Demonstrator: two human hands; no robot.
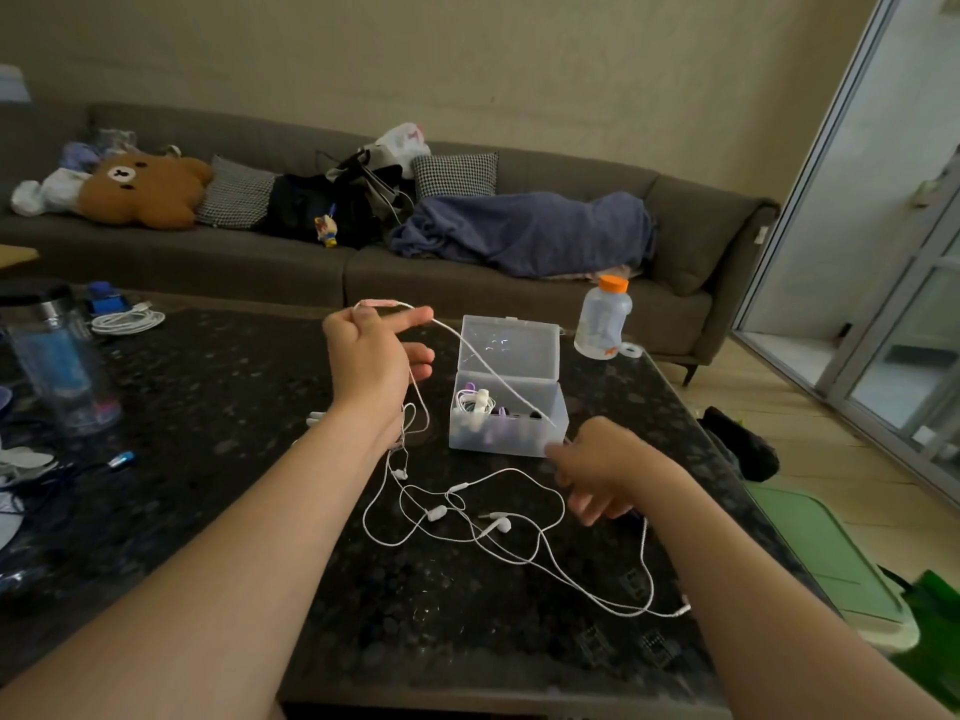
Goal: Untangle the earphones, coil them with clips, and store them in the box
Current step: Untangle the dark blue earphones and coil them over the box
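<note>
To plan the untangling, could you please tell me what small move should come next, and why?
Probably lift the left hand higher: the white earphone cable runs taut from it to the right hand, while crossed loops with earbuds lie on the table below.

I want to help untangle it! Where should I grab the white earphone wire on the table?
Pinch the earphones by the thick free end of their wire, coming straight down from above. It lies flat, a single strand, clear of the crossed loops in the middle, so pulling there probably tightens nothing.
</note>
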